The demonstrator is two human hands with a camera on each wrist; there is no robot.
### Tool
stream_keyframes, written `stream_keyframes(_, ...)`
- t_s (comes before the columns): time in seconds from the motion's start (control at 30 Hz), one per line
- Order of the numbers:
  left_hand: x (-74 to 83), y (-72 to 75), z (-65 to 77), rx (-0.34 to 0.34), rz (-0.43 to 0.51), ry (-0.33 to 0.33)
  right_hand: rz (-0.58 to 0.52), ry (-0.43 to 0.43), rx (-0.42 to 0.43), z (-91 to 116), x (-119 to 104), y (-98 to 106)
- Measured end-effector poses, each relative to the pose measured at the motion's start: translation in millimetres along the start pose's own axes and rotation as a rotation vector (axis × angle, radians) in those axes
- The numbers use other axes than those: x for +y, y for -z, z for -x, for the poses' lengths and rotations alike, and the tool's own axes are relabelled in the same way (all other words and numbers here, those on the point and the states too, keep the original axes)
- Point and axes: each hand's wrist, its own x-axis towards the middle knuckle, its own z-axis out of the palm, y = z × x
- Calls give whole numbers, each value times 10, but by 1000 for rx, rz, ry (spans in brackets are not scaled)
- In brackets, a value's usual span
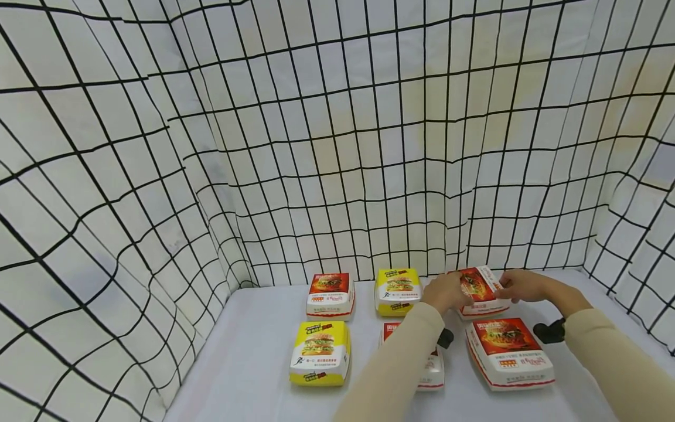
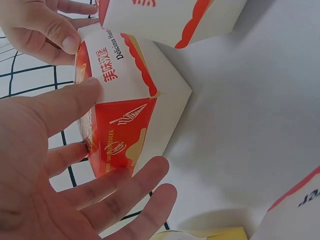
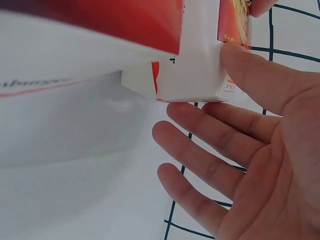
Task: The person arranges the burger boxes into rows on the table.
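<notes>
At the back right of the table, a red-and-white cardboard burger box point(image 1: 480, 288) sits between both hands. My left hand point(image 1: 446, 292) holds its left side, with the thumb point(image 2: 82, 95) at the lid's edge and the outer fingers spread. On the opposite side my right hand point(image 1: 529, 286) holds the box, its thumb point(image 3: 250, 67) near the top edge and fingertips point(image 3: 182, 111) at the side wall. Just in front stands another red-and-white burger box point(image 1: 508, 351). The underside of the held box is hidden.
Yellow burger boxes stand at back middle point(image 1: 398, 290) and front left point(image 1: 319, 351). Red-and-white boxes stand at back left point(image 1: 330, 296) and front middle point(image 1: 433, 372), the latter partly behind my left sleeve point(image 1: 398, 363). A white cloth with black grid lines point(image 1: 337, 146) encloses the white table point(image 1: 248, 351).
</notes>
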Motion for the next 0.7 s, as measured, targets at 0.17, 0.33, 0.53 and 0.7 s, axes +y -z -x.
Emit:
stream_keyframes(0.17,2,14,-2,-6,12,7,-31,-17,-39,-39,56,29)
stream_keyframes(0.33,18,26,17,-6,-1,9,-30,-54,-56,-37,82,121)
stream_keyframes(0.53,46,46,22,-4,-24,7,-57,-45,-10,-34,44,177)
stream_keyframes(0.7,44,33,26,7,-37,-2,-52,-1,25,-68,6,131)
